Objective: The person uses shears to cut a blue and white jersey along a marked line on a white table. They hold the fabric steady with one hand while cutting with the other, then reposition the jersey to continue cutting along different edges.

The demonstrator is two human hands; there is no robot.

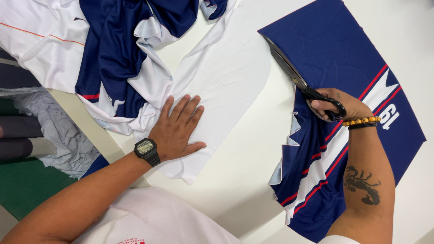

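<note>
We are cutting printed fabric on a white bench (239, 180). Our right hand (337, 106) has its fingers through the black handles of a pair of scissors (298, 81), the grip closed around them. The blades look nearly pressed together and lie along the left edge of the navy panel (334, 49), pointing away from us toward its far corner.

That navy panel, with red and white stripes and a white printed figure, lies flat on the right side of the bench. Below the scissors its left edge is loose, folded and ruffled where it has come away, so we judge that stretch already cut. From the scissors up to the far corner the navy edge meets the white piece (226, 72) in a straight line, and we cannot tell whether that part is separated yet or only lined up. It seems the cut along this side is well along, with the last stretch toward the corner still to finish.

Our left hand (178, 129), with a black watch (147, 149) on the wrist, lies flat with fingers spread on the white piece, pressing it to the bench and pinching nothing. Beyond it, a heap of navy and white cloth (117, 54) is bunched at the far left, and some grey cloth (58, 131) hangs off the bench edge.
</note>
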